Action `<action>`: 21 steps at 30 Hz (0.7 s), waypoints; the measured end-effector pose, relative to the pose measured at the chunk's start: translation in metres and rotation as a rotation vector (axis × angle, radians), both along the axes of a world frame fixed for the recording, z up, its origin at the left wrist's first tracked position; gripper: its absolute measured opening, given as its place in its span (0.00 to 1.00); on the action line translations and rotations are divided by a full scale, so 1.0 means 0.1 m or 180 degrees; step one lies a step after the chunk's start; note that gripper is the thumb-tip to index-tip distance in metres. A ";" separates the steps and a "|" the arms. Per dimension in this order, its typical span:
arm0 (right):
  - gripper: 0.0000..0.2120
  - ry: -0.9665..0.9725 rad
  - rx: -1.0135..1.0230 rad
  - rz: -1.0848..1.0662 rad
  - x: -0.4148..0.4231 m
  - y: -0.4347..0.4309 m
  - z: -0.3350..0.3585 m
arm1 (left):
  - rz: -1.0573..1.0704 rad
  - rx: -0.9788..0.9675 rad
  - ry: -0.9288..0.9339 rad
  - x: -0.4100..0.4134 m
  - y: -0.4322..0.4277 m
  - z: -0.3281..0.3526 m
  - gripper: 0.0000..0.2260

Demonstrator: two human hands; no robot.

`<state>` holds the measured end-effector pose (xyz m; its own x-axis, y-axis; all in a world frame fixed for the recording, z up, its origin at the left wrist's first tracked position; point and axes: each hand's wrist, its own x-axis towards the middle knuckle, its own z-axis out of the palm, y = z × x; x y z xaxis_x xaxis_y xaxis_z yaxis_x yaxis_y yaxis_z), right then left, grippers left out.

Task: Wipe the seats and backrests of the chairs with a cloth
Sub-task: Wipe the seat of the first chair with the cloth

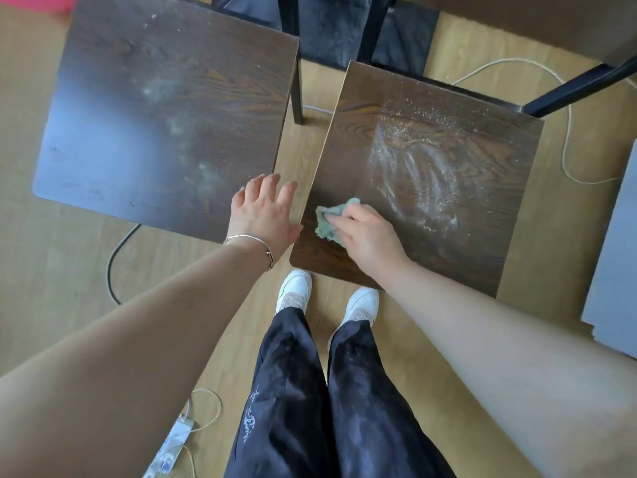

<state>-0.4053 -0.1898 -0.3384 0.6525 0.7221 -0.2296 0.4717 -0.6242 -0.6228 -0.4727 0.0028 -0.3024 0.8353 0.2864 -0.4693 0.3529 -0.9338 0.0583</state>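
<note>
We look down on a pale wood floor (51,270) with two dark wooden chairs side by side and a narrow gap between them. The left seat (148,108) is the larger in view and carries faint dusty patches down its middle; as far as we can judge, it has not been wiped. The right seat (499,188) is the one being worked on. A white powder (420,177) lies smeared in curved streaks across its centre, with loose specks toward the back, so we take the wiping here to be only just under way.

The left hand (265,215) is spread flat with straight fingers over the near corner of the left seat and the gap. Its thumb is at the edge of the right seat, though we cannot tell whether it touches. The right hand (368,232) curls its fingers over a small green cloth (327,220) and presses it onto the right seat near the front left corner, beside the powder and not yet on it.

No backrest shows, so we reckon nearly everything is left: most of this seat, the other seat and both backrests.
</note>
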 end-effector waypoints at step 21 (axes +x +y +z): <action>0.12 -0.0110 -0.0423 -0.1331 2.09 0.36 -0.26 | -0.0201 -0.0022 -0.0274 1.28 -0.05 -0.20 0.30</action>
